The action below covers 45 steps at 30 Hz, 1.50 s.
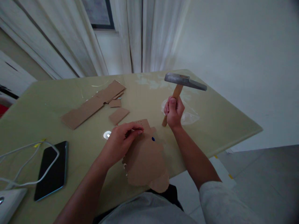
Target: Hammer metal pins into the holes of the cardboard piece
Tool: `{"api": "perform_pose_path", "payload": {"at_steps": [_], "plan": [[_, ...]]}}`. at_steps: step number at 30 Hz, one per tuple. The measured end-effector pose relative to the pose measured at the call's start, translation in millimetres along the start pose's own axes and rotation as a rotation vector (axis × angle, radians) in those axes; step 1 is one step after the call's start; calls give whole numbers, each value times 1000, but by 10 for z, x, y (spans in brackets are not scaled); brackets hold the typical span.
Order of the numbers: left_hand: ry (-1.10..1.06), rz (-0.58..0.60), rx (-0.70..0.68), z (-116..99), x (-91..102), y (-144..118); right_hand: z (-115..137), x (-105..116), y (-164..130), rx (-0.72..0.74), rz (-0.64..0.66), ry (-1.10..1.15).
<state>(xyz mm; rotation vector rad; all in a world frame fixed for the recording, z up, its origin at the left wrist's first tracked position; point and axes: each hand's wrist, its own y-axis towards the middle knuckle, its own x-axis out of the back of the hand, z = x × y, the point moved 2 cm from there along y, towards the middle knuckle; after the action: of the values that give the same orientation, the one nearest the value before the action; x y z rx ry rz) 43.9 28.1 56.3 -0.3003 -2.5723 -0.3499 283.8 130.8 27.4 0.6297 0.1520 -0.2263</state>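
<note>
Two bare hands are busy at the table, as seen in the head view, the only one to go by. Over the tabletop, the right hand has its fingers wrapped around the wooden handle of a hammer, metal head uppermost. I'd expect it to be top-heavy and hard; a hold lower on the handle should give more swing, one nearer the head more control. At the near edge lies a cut cardboard piece, dotted with small holes at its far end. The left hand rests there, thumb and forefinger pinched together; whatever is between them, I can't tell. That card looks light and fairly stiff, likely to crease or dent, so its broad flat middle seems the safest place to steady it
</note>
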Motion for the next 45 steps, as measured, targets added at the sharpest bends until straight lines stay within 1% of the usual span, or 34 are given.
{"api": "perform_pose_path", "payload": {"at_steps": [6, 13, 22, 35, 45], "plan": [[-5, -2, -3, -17, 3, -7, -11, 10, -3, -21, 22, -57], [-31, -20, 17, 29, -21, -16, -4, 3, -3, -4, 14, 3], [-19, -50, 27, 28, -13, -21, 4, 6, -1, -14, 12, -38], [-11, -48, 36, 33, -1, -16, 19, -5, -3, -25, -4, -80], [-11, -45, 20, 33, -14, -22, 20, -14, -7, -33, 1, -36]]}}
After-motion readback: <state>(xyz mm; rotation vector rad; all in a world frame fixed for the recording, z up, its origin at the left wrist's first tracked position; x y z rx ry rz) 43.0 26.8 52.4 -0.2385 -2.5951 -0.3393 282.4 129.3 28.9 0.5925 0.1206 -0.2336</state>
